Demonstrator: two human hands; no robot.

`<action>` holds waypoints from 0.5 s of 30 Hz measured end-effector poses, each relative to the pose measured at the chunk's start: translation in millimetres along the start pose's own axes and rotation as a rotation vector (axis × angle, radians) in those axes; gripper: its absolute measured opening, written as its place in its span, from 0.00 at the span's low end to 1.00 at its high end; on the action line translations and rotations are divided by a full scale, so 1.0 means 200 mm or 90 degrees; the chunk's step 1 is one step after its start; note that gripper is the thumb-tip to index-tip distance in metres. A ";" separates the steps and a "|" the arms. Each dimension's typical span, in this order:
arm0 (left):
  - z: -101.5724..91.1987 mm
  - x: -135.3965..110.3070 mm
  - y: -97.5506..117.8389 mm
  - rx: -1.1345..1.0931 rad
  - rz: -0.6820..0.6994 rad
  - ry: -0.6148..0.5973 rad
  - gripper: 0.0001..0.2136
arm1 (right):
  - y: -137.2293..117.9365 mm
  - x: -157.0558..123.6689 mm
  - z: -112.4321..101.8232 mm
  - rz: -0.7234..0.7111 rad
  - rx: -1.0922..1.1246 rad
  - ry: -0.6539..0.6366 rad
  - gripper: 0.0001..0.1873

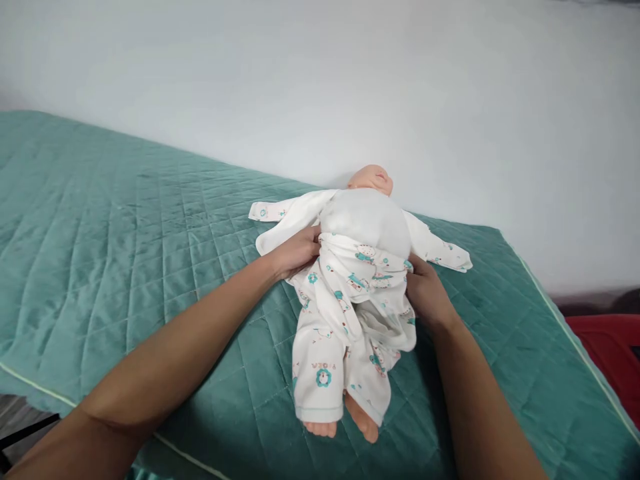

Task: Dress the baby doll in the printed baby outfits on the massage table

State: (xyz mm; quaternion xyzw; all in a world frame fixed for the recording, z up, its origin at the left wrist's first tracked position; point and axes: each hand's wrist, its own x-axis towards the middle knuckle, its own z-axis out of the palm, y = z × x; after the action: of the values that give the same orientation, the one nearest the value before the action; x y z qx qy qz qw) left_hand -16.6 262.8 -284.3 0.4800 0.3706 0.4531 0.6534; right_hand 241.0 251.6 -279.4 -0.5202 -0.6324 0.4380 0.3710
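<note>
A baby doll (370, 213) lies on its back, its soft pale torso bare and its feet toward me. White printed baby pants (325, 333) cover its legs and are bunched in folds around the hips. At the waistband on the left side, my left hand (299, 252) is closed, pinching the cloth with fingers partly hidden. On the opposite side, my right hand (427, 290) grips the waistband too, its fingertips tucked behind the fabric. A white printed baby shirt (295, 217) is spread open beneath the doll, with its sleeves stretched out to both sides.
The doll rests on a green quilted cover (150, 267) with pale piping along its edge. A white wall (300, 87) rises directly behind the doll's head. At the far right stands a red plastic chair or stool (607, 347), partly out of view.
</note>
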 end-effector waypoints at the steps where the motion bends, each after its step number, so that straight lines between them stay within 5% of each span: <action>1: 0.00 0.00 0.00 -0.009 -0.003 -0.001 0.20 | -0.02 0.00 0.01 0.015 0.045 0.015 0.21; 8: 0.01 -0.01 0.01 -0.066 0.019 0.004 0.20 | -0.13 -0.05 0.03 0.047 0.228 0.024 0.18; 15: 0.04 -0.04 0.06 -0.016 0.022 0.063 0.18 | -0.10 -0.04 0.03 0.035 0.274 -0.024 0.22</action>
State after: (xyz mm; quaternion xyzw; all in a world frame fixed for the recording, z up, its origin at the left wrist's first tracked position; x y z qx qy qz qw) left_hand -15.1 253.6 -271.0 0.4551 0.3885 0.4922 0.6322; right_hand 229.8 241.2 -262.5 -0.4378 -0.5167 0.5824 0.4495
